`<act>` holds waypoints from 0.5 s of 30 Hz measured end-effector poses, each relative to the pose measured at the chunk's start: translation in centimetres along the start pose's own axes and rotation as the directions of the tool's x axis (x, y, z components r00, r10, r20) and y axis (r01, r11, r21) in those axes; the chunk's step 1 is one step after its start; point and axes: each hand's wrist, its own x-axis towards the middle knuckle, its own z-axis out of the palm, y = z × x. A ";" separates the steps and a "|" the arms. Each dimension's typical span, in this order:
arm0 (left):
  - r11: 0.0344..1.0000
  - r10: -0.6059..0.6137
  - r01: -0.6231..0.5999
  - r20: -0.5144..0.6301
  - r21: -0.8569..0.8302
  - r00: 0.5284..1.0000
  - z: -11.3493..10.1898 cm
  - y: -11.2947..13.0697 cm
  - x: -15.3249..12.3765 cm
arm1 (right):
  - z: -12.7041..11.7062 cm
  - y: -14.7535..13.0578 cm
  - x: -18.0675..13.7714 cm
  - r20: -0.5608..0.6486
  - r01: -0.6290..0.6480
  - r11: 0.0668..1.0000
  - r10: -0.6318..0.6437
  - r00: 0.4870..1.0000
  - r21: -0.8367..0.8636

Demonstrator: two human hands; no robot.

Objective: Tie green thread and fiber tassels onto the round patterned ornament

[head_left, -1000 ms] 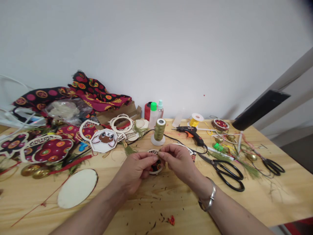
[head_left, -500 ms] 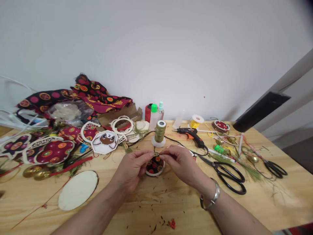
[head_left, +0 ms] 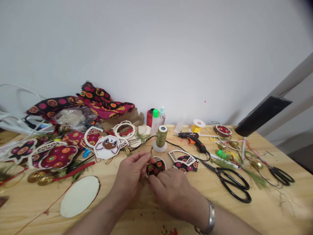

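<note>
A small round ornament with a pale wooden rim and black-and-red patterned fabric is between my hands, just above the table. My left hand is closed in a pinch at the ornament's upper left edge. Curled over its lower front, my right hand hides part of the ornament; what its fingertips grip is out of sight. Right behind the ornament stands an olive thread spool. Beyond my right knuckles lies a fan-shaped wooden frame over patterned fabric.
Black-handled scissors and a glue gun lie to the right. An oval pale disc is at left. Farther left are a sheep-faced piece, gold bells and patterned cloth. Bottles stand by the wall.
My right hand has moved down from the ornament's top to its lower front, uncovering the fan-shaped frame. My left hand stays at the upper edge. The view has tilted slightly upward.
</note>
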 end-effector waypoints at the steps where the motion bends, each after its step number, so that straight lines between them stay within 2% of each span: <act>1: 1.000 0.018 -0.017 0.009 -0.022 1.000 -0.2 0.2 0.2 | 0.1 -0.1 0.0 -0.008 0.072 0.997 -0.072 0.997 -0.023; 3: 0.996 0.051 -0.052 -0.011 -0.068 0.999 -0.8 0.8 0.7 | -0.1 -0.2 0.0 -0.052 0.185 0.982 -0.183 0.982 0.032; 5: 0.982 0.114 -0.127 -0.096 -0.142 0.989 -1.2 1.4 1.1 | -0.6 0.0 0.0 -0.159 0.224 0.964 -0.200 0.967 0.147; 7: 0.979 0.120 -0.137 -0.114 -0.153 0.986 -1.3 1.6 1.1 | -1.0 0.5 0.0 -0.271 0.145 0.949 -0.067 0.960 0.280; 9: 0.992 0.051 -0.056 -0.048 -0.115 0.998 -0.9 1.4 0.7 | -1.1 1.1 0.1 -0.327 -0.048 0.889 0.218 0.919 0.455; 10: 0.996 0.003 -0.003 -0.002 -0.088 1.000 -0.7 1.2 0.5 | -1.0 1.5 0.2 -0.316 -0.148 0.818 0.373 0.872 0.556; 12: 0.998 -0.047 0.049 0.053 -0.044 0.998 -0.1 0.6 -0.1 | -0.5 2.1 0.6 -0.191 -0.291 0.581 0.628 0.754 0.760; 13: 0.998 -0.060 0.062 0.070 -0.019 0.996 0.1 0.2 -0.3 | -0.2 2.3 0.8 -0.085 -0.328 0.433 0.701 0.708 0.840; 15: 0.998 -0.066 0.064 0.087 0.023 0.994 0.4 -0.3 -0.5 | 0.2 2.6 1.2 0.152 -0.353 0.126 0.734 0.662 0.927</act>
